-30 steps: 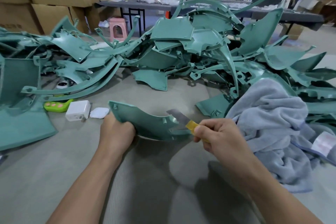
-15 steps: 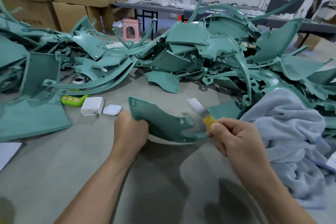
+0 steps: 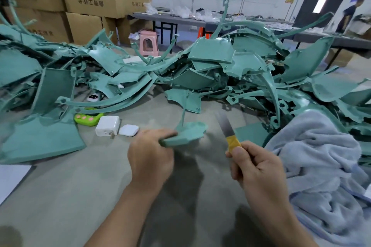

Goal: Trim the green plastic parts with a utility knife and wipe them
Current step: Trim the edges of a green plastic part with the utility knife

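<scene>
the knife point(image 3: 227, 128) is no longer laid against the part point(image 3: 188, 133). half a second ago its blade was set on the part's right-hand edge. now it is drawn clear and held off to the right, the blade pointing up and away, with a plain gap left between steel and plastic. the yellow handle is gripped in the right hand point(image 3: 255, 164), the fingers point(image 3: 267, 168) curled tightly round it and the thumb laid along its top.

the part has been turned as well. where its broad curved face was shown before, it is now seen nearly edge-on and blurred by motion. it is held just above the grey surface point(image 3: 80, 186) by the left hand point(image 3: 150, 152), whose fingers are wrapped round its near end. whether the thin stem rising behind it belongs to it or to the pile point(image 3: 210, 54) cannot be told.

from this it is judged that one trimming pass on that edge is finished. the part is probably being rotated, either so that another edge can be brought to the blade or so that the cut can be checked. no shaving or offcut can be made out.

the towel point(image 3: 313, 156) lies untouched just right of the knife hand, so the wiping is taken as not yet begun for this part. the pile beyond is large, and the task as a whole is judged to be far from done.
</scene>
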Motion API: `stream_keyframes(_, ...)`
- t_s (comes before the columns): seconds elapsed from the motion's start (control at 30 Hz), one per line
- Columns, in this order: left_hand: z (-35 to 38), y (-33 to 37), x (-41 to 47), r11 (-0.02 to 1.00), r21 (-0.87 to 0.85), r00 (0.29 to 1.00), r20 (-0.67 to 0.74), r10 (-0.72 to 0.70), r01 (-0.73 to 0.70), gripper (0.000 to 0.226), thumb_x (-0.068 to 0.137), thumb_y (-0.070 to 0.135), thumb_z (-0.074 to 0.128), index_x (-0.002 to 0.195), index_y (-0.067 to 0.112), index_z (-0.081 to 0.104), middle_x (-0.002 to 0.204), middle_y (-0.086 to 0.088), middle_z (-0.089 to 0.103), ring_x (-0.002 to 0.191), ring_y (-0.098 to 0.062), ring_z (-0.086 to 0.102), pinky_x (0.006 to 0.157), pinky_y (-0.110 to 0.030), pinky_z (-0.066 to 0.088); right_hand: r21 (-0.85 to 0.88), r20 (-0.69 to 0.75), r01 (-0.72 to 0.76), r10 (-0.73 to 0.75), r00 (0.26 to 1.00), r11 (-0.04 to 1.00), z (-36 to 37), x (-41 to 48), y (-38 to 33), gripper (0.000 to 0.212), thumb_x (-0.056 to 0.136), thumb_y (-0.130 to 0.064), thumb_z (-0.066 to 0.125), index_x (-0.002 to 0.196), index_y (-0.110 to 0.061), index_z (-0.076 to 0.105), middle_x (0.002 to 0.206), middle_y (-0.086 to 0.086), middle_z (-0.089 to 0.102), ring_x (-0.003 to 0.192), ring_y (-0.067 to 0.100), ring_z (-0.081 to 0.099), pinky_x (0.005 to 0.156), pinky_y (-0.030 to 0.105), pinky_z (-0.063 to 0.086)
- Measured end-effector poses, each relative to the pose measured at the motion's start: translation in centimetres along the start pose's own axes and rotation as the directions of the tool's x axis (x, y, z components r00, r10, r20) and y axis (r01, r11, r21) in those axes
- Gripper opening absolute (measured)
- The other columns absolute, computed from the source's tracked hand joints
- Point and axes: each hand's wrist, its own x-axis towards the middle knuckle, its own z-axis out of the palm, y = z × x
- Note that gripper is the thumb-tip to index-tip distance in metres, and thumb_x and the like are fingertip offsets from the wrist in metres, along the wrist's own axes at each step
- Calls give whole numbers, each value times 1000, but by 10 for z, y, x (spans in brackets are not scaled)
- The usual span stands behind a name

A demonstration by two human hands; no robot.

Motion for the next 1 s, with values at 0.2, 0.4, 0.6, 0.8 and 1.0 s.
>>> stream_keyframes(0.2,6,-2,-8,969,122,952,247,178,-213,60,61,-5,73,110,27,81,110,6,77,102,-21,67,88,-30,50,-167,86,-16,31,996,986,1,4,13,28,101,-16,58,73,-17,63,56,7,58,49,9,46,53,30,37)
stream_keyframes(0.4,2,-3,-5,989,-42,970,191,149,-143,49,77,-1,76,109,36,80,110,16,76,102,-8,69,92,-26,53,20,164,-186,180,970,982,-4,19,23,30,102,-12,57,75,-13,70,53,9,54,46,13,40,46,23,34)
stream_keyframes(0.6,3,-4,-5,977,-131,969,158,190,-170,53,72,-8,65,103,32,81,109,14,77,106,-7,69,98,-32,54,-227,-43,-131,125,991,965,-20,38,34,31,98,-14,62,68,-15,68,50,0,49,47,10,37,49,30,29)
stream_keyframes(0.8,2,0,-6,980,-162,978,157,139,-113,41,77,11,58,101,36,81,106,20,76,103,4,66,94,-12,48,-60,206,-103,113,972,993,-15,23,27,31,100,-17,61,70,-11,66,50,2,49,45,7,37,48,18,31)
stream_keyframes(1.0,2,1,-5,965,-259,986,149,78,-37,50,84,-5,72,96,43,78,97,23,76,94,3,70,83,-22,55,132,192,-99,72,979,986,-15,19,14,29,99,-18,60,73,-10,69,51,4,49,46,9,38,46,16,31)
